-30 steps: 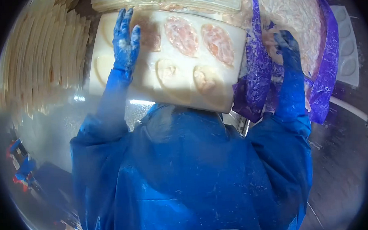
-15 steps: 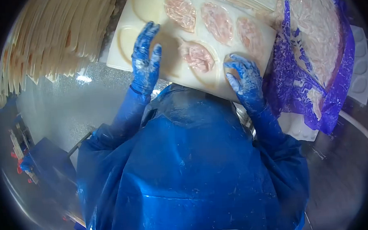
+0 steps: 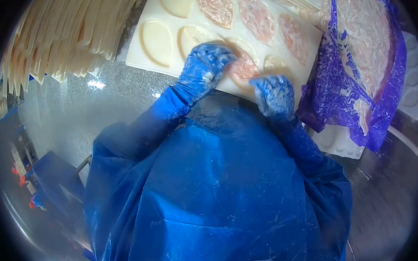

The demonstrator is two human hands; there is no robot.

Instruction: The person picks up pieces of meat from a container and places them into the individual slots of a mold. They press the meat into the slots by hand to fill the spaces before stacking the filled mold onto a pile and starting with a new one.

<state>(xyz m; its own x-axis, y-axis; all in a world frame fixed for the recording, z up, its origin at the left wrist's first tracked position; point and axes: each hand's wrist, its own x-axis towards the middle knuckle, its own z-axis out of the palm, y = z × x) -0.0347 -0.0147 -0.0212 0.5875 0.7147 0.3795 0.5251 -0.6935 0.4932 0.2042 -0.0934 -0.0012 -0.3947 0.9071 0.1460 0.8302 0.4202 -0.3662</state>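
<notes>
A white mould tray (image 3: 135, 56) with oval hollows lies in front of me. Three hollows in its far row hold pink meat (image 3: 257, 17); two on the near left side are bare (image 3: 156, 42). My left hand (image 3: 205, 67), in a smeared blue glove, is curled over a pink meat portion (image 3: 244, 70) in a near hollow, fingers pressing on it. My right hand (image 3: 274, 94), also gloved, is curled at the tray's near edge, just right of that portion, beside another hollow (image 3: 274, 63).
A purple plastic bag (image 3: 332, 91) with a heap of raw meat (image 3: 365, 37) sits right of the tray. Stacked cream trays (image 3: 72, 38) fan out at upper left. More white moulds lie at far right (image 3: 410, 91) and under the bag (image 3: 337, 142). Speckled steel tabletop (image 3: 90, 118) at left.
My left hand moved right from an open, flat pose on the tray onto the meat portion and curled. My right hand drew back to the tray's near edge.
</notes>
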